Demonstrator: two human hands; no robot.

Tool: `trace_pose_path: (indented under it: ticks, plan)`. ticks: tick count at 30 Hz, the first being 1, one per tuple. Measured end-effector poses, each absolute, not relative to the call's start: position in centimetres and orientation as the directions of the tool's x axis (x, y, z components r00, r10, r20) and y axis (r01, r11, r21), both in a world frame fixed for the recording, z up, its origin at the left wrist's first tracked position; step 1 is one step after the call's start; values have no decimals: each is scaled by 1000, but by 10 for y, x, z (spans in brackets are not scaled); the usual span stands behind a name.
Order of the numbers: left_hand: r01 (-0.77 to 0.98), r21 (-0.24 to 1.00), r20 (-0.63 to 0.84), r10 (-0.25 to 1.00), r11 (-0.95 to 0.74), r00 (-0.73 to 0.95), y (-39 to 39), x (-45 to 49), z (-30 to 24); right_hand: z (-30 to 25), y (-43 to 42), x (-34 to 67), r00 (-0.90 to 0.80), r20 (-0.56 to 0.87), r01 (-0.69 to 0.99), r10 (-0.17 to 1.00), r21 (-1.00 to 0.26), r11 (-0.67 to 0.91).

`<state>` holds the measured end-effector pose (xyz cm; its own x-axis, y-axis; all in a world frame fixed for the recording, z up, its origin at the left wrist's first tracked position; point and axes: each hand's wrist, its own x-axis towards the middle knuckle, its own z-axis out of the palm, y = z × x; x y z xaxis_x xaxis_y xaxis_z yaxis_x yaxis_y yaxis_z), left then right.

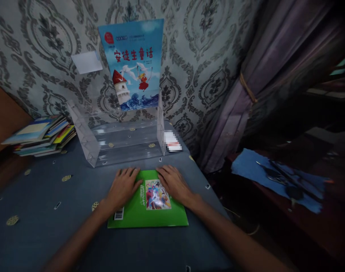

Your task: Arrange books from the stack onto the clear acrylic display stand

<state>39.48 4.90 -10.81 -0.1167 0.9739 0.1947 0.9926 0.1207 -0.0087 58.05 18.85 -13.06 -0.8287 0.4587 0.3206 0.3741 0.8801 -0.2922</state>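
A green book (161,219) with a colourful picture and a barcode lies on the table in front of me. My left hand (124,187) rests over its left side, fingers stretched toward the far edge and thumb on the cover. Over the right side lies my right hand (174,183), its fingers also extended and flat. Beyond the book stands a clear plastic rack (127,136) with stepped shelves. A blue picture book (137,79) stands upright at the back of the rack, its cover facing me.
Several books are piled in a stack (45,134) on the left of the patterned tablecloth (48,189). A blurred-out small item (173,141) lies right of the rack. Further right are a tied curtain (231,109) and a blue cloth (254,170) with dark objects on it.
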Motion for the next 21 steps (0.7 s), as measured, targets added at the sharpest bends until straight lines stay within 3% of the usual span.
trace_pose_path:
  ticks: [9,14,16,19,21]
  plan:
    - [992,14,261,957,125,-124,49,392,-127,-146,187,584,-789,383,342,481,-375,861]
    - [990,3,292,947,139,-134,48,394,-126,-144,195,581,-817,380,280,435,-398,874]
    - [998,4,276,959,62,-61,43,402,-123,-141,197,580,-829,382,247,409,-406,880]
    - [969,64,147,963,-237,226,32,425,-114,-139,199,581,-837,386,215,387,-417,883]
    - [932,106,55,938,-346,342,25,442,-109,-139,201,580,-839,385,211,384,-420,883]
